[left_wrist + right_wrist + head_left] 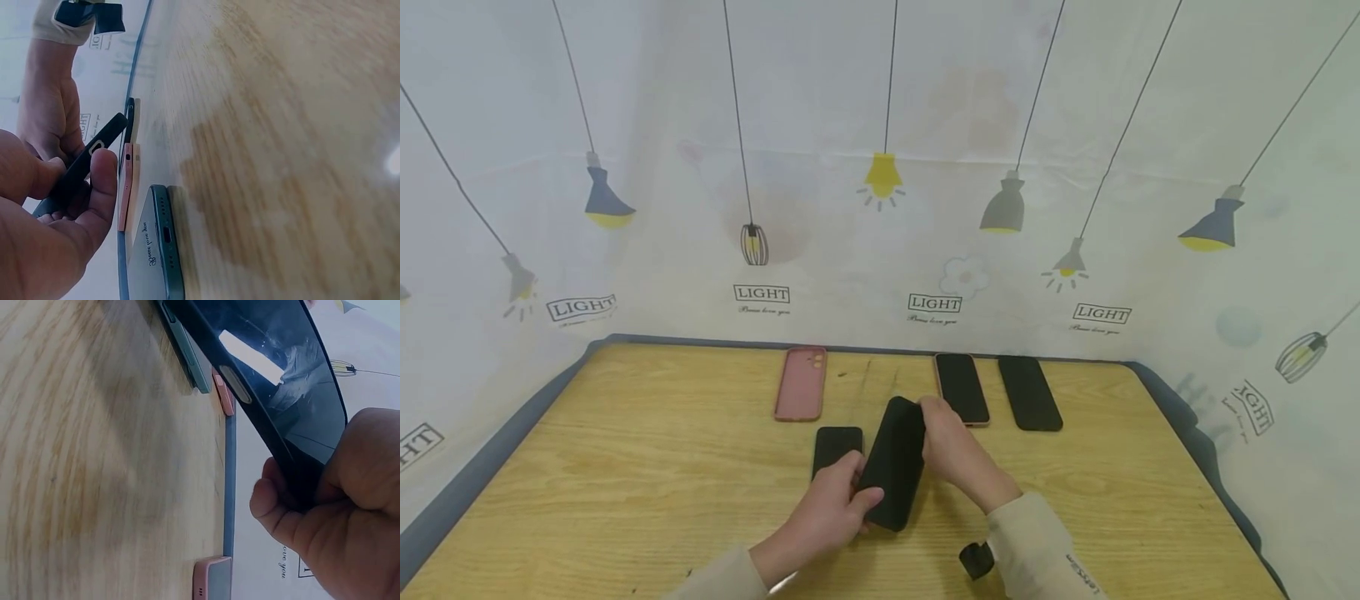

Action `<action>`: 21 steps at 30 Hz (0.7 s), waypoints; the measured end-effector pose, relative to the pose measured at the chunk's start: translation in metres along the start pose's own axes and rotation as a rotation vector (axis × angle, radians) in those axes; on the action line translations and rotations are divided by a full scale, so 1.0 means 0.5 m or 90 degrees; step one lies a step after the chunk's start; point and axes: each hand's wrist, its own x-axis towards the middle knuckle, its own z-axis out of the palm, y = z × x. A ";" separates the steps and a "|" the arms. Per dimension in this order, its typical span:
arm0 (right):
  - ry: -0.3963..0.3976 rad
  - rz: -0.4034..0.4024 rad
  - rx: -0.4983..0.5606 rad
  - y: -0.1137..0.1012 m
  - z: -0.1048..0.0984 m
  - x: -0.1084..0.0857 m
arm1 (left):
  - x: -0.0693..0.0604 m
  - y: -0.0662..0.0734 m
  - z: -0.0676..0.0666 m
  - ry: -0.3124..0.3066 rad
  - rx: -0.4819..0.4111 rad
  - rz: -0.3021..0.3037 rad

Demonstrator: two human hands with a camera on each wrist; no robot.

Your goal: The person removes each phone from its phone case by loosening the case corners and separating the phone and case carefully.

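A phone in a black case (893, 467) is held tilted above the table by both hands. The left hand (833, 507) grips its lower left end, thumb over the front face. At its upper right corner the right hand (958, 450) pinches it between thumb and fingers. In the right wrist view the phone's glossy screen (281, 369) reflects light, and a side cutout shows in the black case edge. Just behind the left hand, a green-edged phone (837, 446) lies flat on the table, its port end visible in the left wrist view (167, 234).
On the wooden table (662, 467), a pink case (801, 385) lies at the back, left of centre. A pink-edged phone (962, 389) and a black phone (1031, 393) lie at the back right. A cloth printed with lamps (820, 108) hangs behind the table.
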 end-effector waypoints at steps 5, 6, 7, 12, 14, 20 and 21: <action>-0.008 0.010 0.032 0.002 0.000 0.001 | 0.001 -0.001 -0.005 -0.010 -0.014 -0.008; -0.009 0.008 0.041 0.003 -0.001 0.001 | 0.001 0.000 -0.006 -0.013 -0.020 -0.012; -0.014 0.008 0.050 0.004 -0.002 0.000 | 0.001 0.000 -0.007 -0.015 -0.026 -0.017; -0.025 -0.010 0.079 0.013 -0.007 -0.003 | 0.001 0.002 -0.010 -0.021 -0.048 -0.029; -0.027 -0.013 0.084 0.016 -0.009 -0.004 | 0.000 0.003 -0.011 -0.022 -0.053 -0.028; -0.058 -0.006 0.119 0.022 -0.022 -0.005 | 0.000 0.002 -0.016 -0.027 -0.079 -0.027; -0.066 -0.004 0.125 0.022 -0.025 -0.005 | 0.000 0.002 -0.017 -0.028 -0.081 -0.026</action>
